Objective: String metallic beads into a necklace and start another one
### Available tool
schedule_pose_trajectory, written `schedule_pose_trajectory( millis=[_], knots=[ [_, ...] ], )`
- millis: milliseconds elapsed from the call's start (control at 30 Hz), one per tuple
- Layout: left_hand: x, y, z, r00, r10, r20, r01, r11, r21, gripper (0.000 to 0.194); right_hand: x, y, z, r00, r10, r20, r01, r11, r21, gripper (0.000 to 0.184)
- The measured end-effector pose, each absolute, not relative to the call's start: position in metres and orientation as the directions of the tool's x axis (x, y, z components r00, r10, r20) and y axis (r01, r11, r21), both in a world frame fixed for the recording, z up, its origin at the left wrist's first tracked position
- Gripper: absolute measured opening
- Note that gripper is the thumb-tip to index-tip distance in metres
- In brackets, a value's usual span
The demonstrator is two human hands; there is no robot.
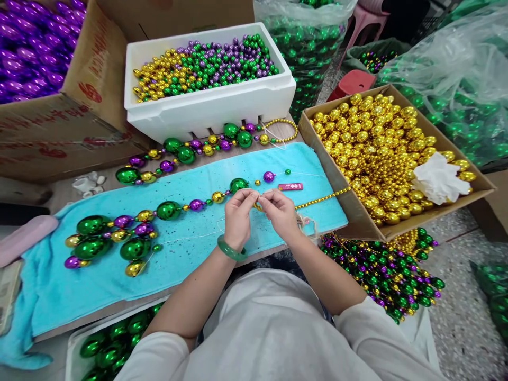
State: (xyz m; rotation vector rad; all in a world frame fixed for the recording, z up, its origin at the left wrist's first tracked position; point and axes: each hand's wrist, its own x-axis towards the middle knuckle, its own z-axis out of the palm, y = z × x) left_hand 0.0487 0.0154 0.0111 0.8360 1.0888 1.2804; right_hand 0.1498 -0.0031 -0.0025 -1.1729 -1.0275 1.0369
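Observation:
My left hand (pixel 238 218), with a green bangle at its wrist, is closed in a pinch. Its fingertips meet those of my right hand (pixel 279 212), which pinches too. A gold bead chain (pixel 323 198) runs from the box on the right under my right hand, and a few of its beads show between the hands. What the left fingertips hold is too small to make out. Beyond the hands lies a strand of large green, purple and gold beads (pixel 169 210), bunched at its left end. Loose purple (pixel 269 177) and green beads lie along a thin thread.
A blue towel (pixel 190 270) covers the table. Behind it stand a white foam box (pixel 214 100) of small mixed beads and a carton (pixel 91 79) of purple beads. A box (pixel 397 227) of gold beads sits right. A small red packet (pixel 291 186) lies near the hands.

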Motion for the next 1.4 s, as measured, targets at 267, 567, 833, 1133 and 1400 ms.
schedule_pose_trajectory(
  millis=[267,567,833,1133,1400],
  knots=[
    [0.049,0.018,0.007,-0.054,0.978,-0.201,-0.35,0.17,0.921,0.018,0.158,-0.009,0.004,0.244,0.869,0.432,0.409,0.312,-0.858,0.01],
    [0.055,0.015,0.006,-0.085,0.978,-0.192,-0.35,0.151,0.924,0.017,0.15,-0.007,-0.001,0.087,0.816,0.571,0.649,0.388,-0.655,0.019],
    [0.057,0.012,0.006,-0.125,0.975,-0.181,-0.321,0.133,0.938,0.018,0.149,-0.004,-0.007,0.144,0.827,0.544,0.642,0.34,-0.688,0.018],
    [0.058,0.013,0.001,-0.146,0.979,-0.139,-0.302,0.09,0.949,0.014,0.146,-0.003,-0.003,0.158,0.804,0.573,0.679,0.332,-0.654,0.017],
    [0.051,0.013,0.0,-0.092,0.994,-0.066,-0.151,0.052,0.987,0.012,0.164,0.007,-0.004,0.155,0.807,0.57,0.754,0.276,-0.596,0.011]
  ],
)
